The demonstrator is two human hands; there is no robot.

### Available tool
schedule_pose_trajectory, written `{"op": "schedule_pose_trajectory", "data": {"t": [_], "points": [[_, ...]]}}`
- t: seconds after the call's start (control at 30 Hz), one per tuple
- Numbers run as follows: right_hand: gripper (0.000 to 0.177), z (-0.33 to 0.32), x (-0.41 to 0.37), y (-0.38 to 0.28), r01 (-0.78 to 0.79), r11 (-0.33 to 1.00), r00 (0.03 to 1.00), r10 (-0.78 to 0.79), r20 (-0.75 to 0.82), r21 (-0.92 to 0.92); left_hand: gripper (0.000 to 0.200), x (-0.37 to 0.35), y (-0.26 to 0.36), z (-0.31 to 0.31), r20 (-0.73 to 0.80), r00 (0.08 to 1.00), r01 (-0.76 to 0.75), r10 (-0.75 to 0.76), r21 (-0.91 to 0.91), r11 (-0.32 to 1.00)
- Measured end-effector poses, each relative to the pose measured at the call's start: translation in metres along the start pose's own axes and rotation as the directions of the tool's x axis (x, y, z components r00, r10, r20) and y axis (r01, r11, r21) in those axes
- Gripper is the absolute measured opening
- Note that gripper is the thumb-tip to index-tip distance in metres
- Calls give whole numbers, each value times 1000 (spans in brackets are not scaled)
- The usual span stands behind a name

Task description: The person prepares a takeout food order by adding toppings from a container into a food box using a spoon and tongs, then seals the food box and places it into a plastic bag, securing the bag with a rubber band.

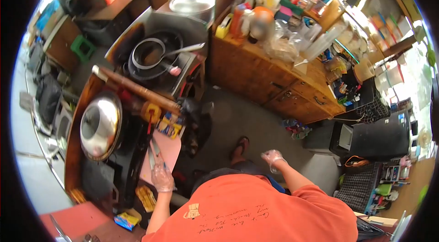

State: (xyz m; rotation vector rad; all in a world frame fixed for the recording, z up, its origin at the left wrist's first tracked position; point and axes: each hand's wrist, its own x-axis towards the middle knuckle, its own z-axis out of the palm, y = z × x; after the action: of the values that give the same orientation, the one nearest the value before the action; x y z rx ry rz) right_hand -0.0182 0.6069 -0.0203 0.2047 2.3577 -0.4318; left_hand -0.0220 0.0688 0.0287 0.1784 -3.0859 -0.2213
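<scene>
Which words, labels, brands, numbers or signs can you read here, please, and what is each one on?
"Can't live" and "morning": on the orange shirt, upside down in this view; the words between are too blurred to quote surely.
Yellow-and-blue pack by the pink board: too blurred to read.
Blue-and-yellow packet: too blurred to read.
I can read no numbers or signs.
</scene>
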Motion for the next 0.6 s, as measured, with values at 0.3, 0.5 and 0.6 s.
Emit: {"op": "schedule_pose_trajectory", "data": {"t": [0.3,0.5,0.6], "points": [[54,-16,46,201,-268,963,957,269,106,-29,33,155,233,-26,-293,908,-380,300,-270,885],[59,-100,57,260,-369,910,919,388,-70,189,30,281,382,-40,-413,812,-568,413,-398,720],[51,-126,69,266,-431,856,880,468,-76,284,25,362,440,-61,-450,853,-499,265,-550,670]]}}
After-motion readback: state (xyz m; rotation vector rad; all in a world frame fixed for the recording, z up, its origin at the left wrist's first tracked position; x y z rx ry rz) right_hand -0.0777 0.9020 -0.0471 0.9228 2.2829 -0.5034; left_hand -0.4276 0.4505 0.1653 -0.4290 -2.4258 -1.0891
